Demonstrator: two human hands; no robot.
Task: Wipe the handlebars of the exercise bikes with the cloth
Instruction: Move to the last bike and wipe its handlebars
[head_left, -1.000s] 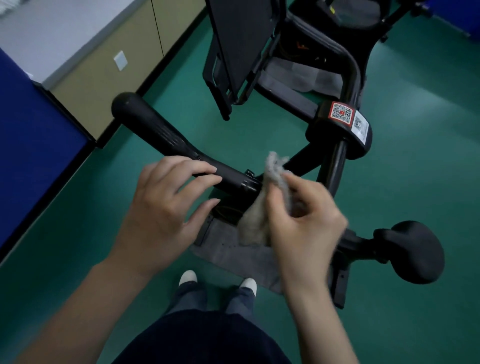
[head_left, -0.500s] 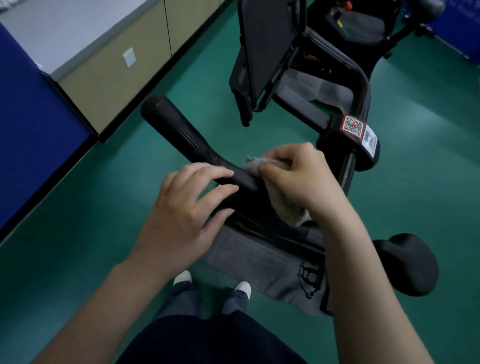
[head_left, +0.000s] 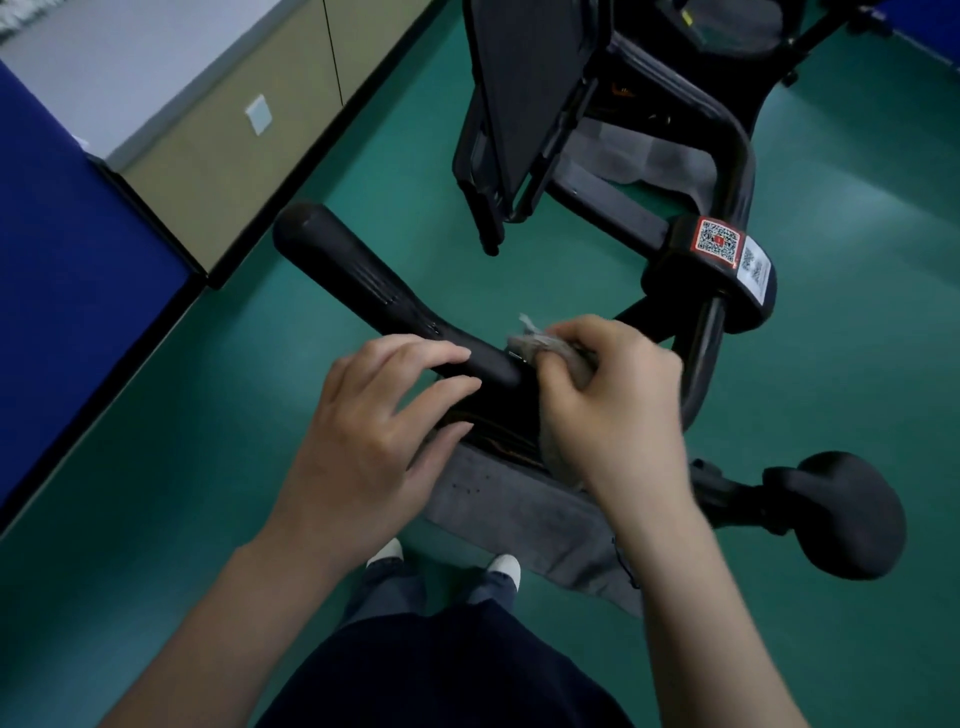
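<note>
A black exercise bike handlebar (head_left: 358, 283) runs from upper left toward the centre of the head view. My left hand (head_left: 374, 436) rests on its inner end, fingers spread over the bar without closing around it. Just right of it, my right hand (head_left: 608, 400) is shut on a beige cloth (head_left: 540, 343), pressed against the bar's centre joint. The right handlebar grip (head_left: 841, 519) sticks out at the lower right, partly hidden behind my right forearm. A QR-code label (head_left: 719, 241) sits on the bike's black stem collar.
A second black bike (head_left: 524, 104) stands behind, on the green floor (head_left: 857, 364). A beige cabinet (head_left: 218, 150) and a blue panel (head_left: 57, 249) line the left side. Grey fabric (head_left: 519, 509) hangs under the handlebar. My shoes (head_left: 441, 561) stand below.
My right hand has brought the cloth down from a raised hold onto the bar's centre and keeps rubbing there. The left hand has stayed on the bar.
</note>
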